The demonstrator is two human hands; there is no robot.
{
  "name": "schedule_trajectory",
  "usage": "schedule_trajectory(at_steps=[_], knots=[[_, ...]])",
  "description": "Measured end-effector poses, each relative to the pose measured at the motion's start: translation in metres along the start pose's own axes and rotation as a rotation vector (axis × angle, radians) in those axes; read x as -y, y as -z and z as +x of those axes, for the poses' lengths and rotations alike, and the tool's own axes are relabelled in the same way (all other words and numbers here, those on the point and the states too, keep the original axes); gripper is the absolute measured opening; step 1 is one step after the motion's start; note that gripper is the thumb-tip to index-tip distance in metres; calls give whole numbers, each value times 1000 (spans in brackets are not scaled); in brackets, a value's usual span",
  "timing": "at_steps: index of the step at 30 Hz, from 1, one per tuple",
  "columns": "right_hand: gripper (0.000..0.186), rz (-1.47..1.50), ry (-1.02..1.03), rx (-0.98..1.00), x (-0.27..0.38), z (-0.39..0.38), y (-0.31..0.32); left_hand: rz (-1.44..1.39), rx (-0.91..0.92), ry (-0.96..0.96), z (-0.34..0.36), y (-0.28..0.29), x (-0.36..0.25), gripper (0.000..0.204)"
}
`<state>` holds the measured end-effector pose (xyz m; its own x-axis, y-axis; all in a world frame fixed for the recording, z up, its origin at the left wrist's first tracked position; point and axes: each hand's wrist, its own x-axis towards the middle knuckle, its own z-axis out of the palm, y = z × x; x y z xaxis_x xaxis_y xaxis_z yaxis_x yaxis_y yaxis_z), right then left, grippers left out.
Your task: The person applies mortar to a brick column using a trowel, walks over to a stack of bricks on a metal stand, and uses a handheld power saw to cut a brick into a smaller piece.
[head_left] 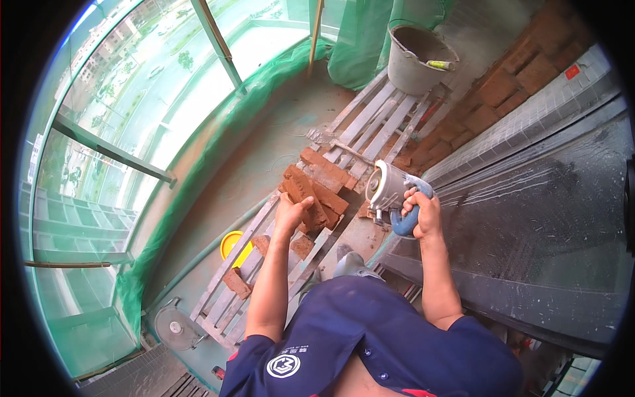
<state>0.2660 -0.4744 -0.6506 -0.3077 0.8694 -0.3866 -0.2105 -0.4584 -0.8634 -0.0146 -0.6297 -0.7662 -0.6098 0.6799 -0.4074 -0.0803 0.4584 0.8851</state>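
Observation:
In the head view my left hand [291, 210] grips a reddish brick [299, 186] over a stack of bricks [325, 166] on slatted wooden pallets [220, 297]. My right hand [419, 209] is closed round the blue handle of a handheld circular cutter [385, 186] with a metal guard, held just right of the bricks. More broken brick pieces [237, 283] lie on the pallet slats nearer my body.
A grey bucket [407, 63] stands on the far pallet. Yellow lid [231, 243] and a round guarded tool [178, 331] lie at lower left. Green-netted glazing [221, 132] curves along the left; a brick wall [499, 86] and dark slab [522, 218] flank the right.

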Motion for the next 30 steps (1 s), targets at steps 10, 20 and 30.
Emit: schedule_trajectory(at_steps=[10, 20, 30], knots=[[9, -43, 0, 100, 8, 11, -3, -263, 175, 316, -23, 20, -17, 58], [13, -129, 16, 245, 14, 16, -22, 428, -63, -1, -10, -21, -42, 57], [13, -67, 67, 549, 5, 34, -59, 336, -312, -264, -22, -24, -3, 50]])
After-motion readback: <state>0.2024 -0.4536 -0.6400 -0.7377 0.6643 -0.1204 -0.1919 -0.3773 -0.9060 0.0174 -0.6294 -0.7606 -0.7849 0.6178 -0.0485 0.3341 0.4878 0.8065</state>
